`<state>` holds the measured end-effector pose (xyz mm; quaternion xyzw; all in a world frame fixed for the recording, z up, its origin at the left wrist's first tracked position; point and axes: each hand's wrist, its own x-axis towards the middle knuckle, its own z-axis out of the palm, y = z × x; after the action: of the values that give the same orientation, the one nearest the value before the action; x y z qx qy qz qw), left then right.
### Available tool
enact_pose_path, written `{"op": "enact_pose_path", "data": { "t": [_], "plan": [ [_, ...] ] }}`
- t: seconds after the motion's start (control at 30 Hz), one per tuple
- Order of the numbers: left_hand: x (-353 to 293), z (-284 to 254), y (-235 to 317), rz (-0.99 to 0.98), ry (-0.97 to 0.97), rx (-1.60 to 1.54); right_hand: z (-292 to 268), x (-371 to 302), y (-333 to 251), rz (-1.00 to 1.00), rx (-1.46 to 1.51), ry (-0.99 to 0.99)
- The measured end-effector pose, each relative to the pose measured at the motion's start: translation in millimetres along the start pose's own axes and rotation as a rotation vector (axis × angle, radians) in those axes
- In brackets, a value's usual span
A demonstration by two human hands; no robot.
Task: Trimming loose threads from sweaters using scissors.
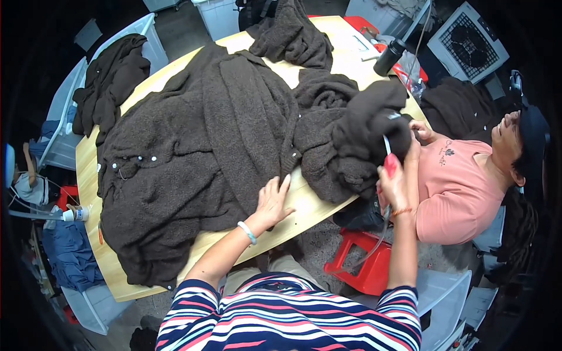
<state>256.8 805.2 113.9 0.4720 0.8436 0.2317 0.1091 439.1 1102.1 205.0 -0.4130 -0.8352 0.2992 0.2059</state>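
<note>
A large dark brown fleece coat [175, 134] is spread over the light wooden table [304, 190]. My left hand [274, 202] rests with fingers spread at the coat's lower right edge, partly over bare wood. My right hand [394, 188] grips a red-handled air blow gun [390, 165], and a thin hose trails down from it. Its pale nozzle points at a bunched dark fleece garment [374, 120] on the table's right side. A co-worker's hand [422, 130] is beside that garment. The garment's near face is slightly blurred.
A person in a pink T-shirt [453, 187] is close on my right. Below the table edge stands a red stool [364, 263]. A black bottle [390, 57] and another dark garment [293, 35] occupy the far side. Plastic tubs [153, 44] hold garments around the table.
</note>
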Motion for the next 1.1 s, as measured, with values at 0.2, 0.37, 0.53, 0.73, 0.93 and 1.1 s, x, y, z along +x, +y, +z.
{"op": "enact_pose_path", "data": {
  "t": [0.2,0.37,0.53,0.73,0.93,1.1],
  "plan": [
    [-17.2,10.5,-74.6,0.033,-0.026,0.08,27.5,-83.9,-32.6,-0.035,-0.073,-0.257],
    [-11.7,-131.9,-74.7,-0.015,0.199,-0.252,45.6,-74.0,-50.7,-0.128,-0.038,-0.342],
    [-112.4,-313.5,-111.1,-0.169,0.685,-0.827,68.5,-58.4,-88.7,-0.287,-0.024,-0.403],
    [-262.3,-391.6,-237.9,-0.419,1.08,-1.047,112.3,-46.2,-151.1,-0.354,-0.041,-0.628],
    [-259.9,-275.0,-292.0,-0.661,1.027,-0.041,161.9,-54.3,-215.1,-0.474,-0.125,-0.731],
    [-145.3,-276.7,-186.9,-0.202,0.557,0.389,173.8,-67.1,-256.0,-0.549,-0.135,-0.749]
  ]
}}
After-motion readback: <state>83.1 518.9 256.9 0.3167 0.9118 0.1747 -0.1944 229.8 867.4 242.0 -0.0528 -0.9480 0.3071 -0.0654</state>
